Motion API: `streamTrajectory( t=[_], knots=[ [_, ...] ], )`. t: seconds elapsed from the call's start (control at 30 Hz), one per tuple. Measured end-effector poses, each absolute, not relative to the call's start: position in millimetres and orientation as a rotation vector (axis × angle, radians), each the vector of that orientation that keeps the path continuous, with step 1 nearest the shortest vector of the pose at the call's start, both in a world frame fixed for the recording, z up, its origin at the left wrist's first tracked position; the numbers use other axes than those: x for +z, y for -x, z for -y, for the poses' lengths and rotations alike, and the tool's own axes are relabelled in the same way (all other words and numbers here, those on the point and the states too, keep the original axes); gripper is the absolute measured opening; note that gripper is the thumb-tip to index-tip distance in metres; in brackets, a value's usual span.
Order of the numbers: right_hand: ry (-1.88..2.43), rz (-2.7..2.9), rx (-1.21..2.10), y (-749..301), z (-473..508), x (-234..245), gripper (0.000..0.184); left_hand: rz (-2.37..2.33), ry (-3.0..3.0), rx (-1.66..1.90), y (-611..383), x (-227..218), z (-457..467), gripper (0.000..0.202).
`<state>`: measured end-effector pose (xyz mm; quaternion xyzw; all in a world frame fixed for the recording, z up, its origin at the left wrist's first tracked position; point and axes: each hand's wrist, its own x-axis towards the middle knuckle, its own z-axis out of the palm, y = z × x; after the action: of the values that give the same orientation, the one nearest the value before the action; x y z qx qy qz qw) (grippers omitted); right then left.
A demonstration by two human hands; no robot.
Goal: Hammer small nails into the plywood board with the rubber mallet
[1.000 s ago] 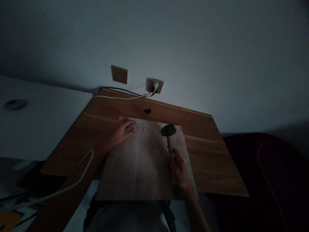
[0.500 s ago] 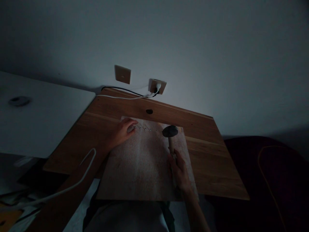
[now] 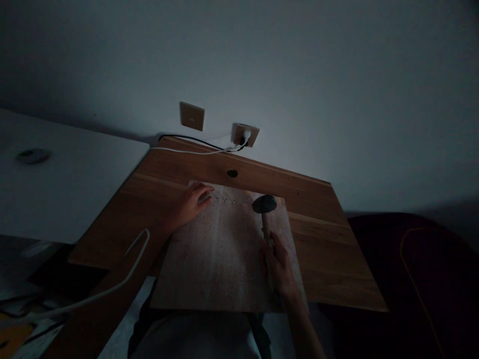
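Note:
My right hand (image 3: 279,262) is wrapped round the wooden handle of a hammer (image 3: 264,204). Its dark, rounded head hovers over the far right part of a pale wooden board (image 3: 220,259). At the board's far left corner, my left hand (image 3: 192,202) has its thumb and forefinger curled round a thin nail at the left end of a row; the fingers partly hide it. Several more small nails (image 3: 226,199) stand in line just to the right of those fingertips, between them and the hammer head.
The board lies on a brown wooden desk (image 3: 329,249) with a round cable hole (image 3: 232,173). Behind it, a wall socket (image 3: 246,135) holds plugs with black and white cables. A white surface (image 3: 75,184) adjoins on the left. A white cord (image 3: 127,276) crosses before my left forearm.
Both hands and the hammer hold nearly the same places. The whole view has shifted very slightly.

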<state>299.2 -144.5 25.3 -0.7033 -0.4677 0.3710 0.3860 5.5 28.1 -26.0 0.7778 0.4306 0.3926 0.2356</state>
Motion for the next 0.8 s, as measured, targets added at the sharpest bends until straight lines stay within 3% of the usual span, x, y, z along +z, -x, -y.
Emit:
streamTrajectory(
  t=[0.3, 0.47, 0.6, 0.8],
  knots=[
    [1.647, 1.134, 1.139, -283, 133, 45, 0.055, -1.15, -2.107, 1.084, -6, -27, -27, 0.03],
    [1.558, 1.203, 1.275, -251, 118, 59, 0.063, -1.196, -2.107, 1.079, -6, -24, -24, 0.046],
    [1.477, 1.364, 1.337, -227, 104, 60, 0.057, -1.222, -2.086, 1.099, -5, -23, -21, 0.058],
    [1.489, 1.513, 1.414, -216, 95, 50, 0.055, -1.2, -2.068, 1.147, -7, -23, -22, 0.059]
  ],
)
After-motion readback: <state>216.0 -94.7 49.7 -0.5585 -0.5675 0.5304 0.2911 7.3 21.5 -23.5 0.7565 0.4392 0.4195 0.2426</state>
